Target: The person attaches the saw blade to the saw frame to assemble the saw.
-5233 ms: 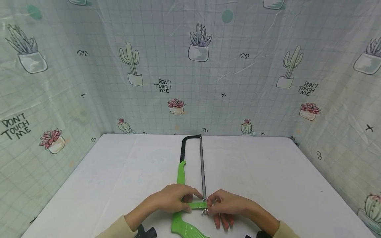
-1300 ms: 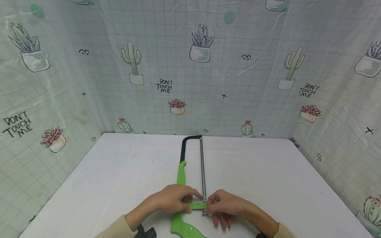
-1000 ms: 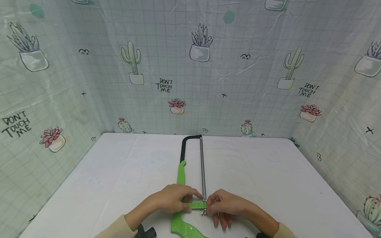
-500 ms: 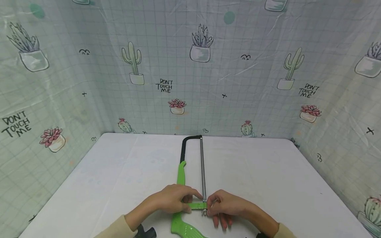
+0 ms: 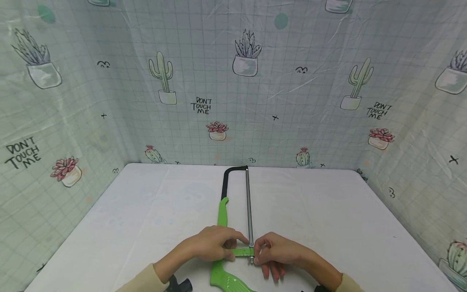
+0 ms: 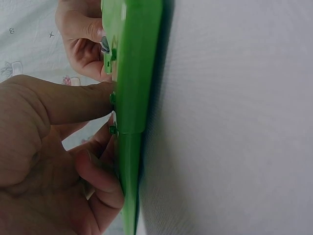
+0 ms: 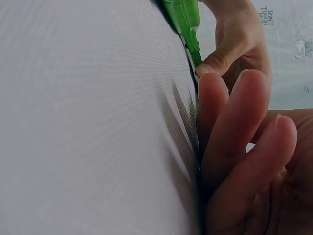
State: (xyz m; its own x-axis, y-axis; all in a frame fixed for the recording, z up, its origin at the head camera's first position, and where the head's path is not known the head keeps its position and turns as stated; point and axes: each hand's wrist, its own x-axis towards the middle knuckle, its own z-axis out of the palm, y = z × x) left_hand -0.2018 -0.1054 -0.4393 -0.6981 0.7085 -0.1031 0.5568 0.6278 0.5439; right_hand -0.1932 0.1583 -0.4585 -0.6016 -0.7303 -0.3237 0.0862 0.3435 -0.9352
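A hacksaw with a green handle, a black front frame and a straight grey blade lies flat, its far end away from me. My left hand grips the green body where the short cross arm branches off, its index finger reaching to the blade's near end. At that end sits a small metal wing nut, which my right hand pinches between thumb and index finger. In the left wrist view, the right thumb presses against the nut. The right hand's other fingers hang loosely near the tabletop.
The white table is bordered by a cactus-patterned cloth at the back and both sides. A dark device shows by the left wrist at the bottom edge.
The wing nut's wings show at different angles across the frames, with small shifts of the right thumb and fingers. The left hand and the hacksaw keep their place.
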